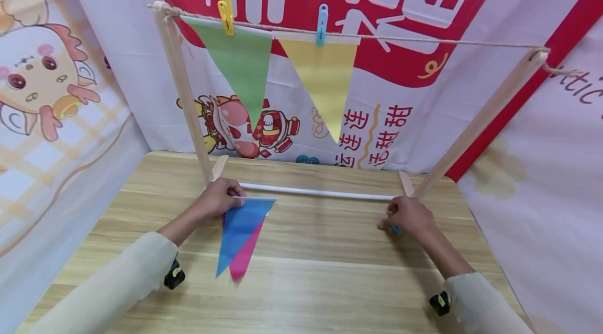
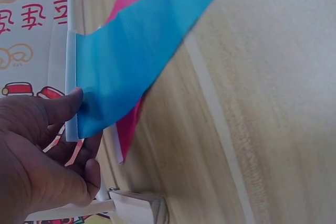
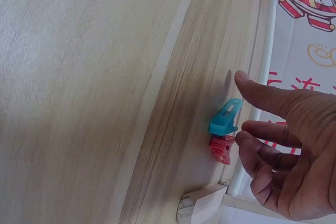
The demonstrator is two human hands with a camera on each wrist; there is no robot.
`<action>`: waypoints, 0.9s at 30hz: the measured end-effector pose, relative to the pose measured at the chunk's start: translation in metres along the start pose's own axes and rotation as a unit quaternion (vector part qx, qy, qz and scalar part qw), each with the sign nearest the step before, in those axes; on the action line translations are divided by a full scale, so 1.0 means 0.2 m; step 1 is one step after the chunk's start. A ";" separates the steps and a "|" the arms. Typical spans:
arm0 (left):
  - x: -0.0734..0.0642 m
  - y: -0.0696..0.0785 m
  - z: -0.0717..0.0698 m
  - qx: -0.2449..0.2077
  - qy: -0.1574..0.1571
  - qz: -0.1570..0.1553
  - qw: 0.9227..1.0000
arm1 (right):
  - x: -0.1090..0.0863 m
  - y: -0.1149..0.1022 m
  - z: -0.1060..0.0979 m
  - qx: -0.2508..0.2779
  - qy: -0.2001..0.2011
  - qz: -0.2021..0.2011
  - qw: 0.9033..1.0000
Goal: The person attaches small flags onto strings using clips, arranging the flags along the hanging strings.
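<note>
Nearest are two pale sleeves (image 1: 113,276), a black device (image 1: 174,275) just beneath each cuff, over the wooden table (image 1: 320,292). The left hand (image 1: 221,198) pinches the white top edge of a blue flag (image 1: 245,221) between thumb and fingers; a pink flag (image 1: 245,259) lies partly behind it, and whether the fingers hold that too I cannot tell. The right hand (image 1: 413,216) has its thumb spread away from loosely bent fingers and grasps nothing. Right beside it on the table are a teal clip (image 3: 224,121) and a red clip (image 3: 221,150); whether the fingertips touch the teal one is unclear. Beyond the hands, a white bar (image 1: 320,192) runs low between the left post (image 1: 181,88) and right post (image 1: 480,114). A rope (image 1: 424,40) joins their tops, with a green flag (image 1: 240,56) under a yellow clip (image 1: 227,17) and a yellow flag (image 1: 327,72) under a light-blue clip (image 1: 322,25). Behind hangs a red-and-white printed cloth (image 1: 395,67).
</note>
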State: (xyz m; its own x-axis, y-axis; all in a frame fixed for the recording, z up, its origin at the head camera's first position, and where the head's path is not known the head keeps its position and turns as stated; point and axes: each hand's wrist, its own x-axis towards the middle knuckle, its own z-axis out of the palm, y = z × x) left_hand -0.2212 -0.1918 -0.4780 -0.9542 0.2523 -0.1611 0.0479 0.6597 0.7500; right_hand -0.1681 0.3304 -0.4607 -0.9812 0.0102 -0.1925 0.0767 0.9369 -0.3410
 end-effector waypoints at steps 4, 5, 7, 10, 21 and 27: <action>-0.01 0.03 -0.01 0.004 -0.002 0.015 1.000 | 0.00 -0.01 -0.01 -0.012 -0.003 -0.002 1.000; -0.01 0.04 -0.02 0.006 -0.002 0.017 1.000 | 0.00 -0.01 -0.01 -0.014 -0.003 -0.004 1.000; 0.00 0.06 -0.02 0.009 -0.002 0.016 1.000 | 0.00 -0.01 0.00 -0.015 -0.001 -0.011 1.000; 0.00 0.09 -0.02 0.014 -0.005 0.014 1.000 | 0.00 -0.02 0.01 -0.010 0.003 -0.022 1.000; 0.01 0.18 -0.02 -0.026 -0.001 -0.001 1.000 | 0.02 -0.03 0.04 0.012 -0.002 -0.075 0.997; 0.01 0.22 0.00 -0.061 0.001 -0.010 0.998 | 0.04 -0.04 0.06 0.029 -0.019 -0.081 0.996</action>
State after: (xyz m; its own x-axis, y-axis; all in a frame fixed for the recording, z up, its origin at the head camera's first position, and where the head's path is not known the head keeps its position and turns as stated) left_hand -0.2220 -0.1623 -0.4457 -0.9552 0.2387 -0.1748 -0.0069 0.5727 0.8198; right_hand -0.1748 0.3182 -0.4712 -0.9742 -0.1539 -0.1648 -0.0711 0.9034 -0.4229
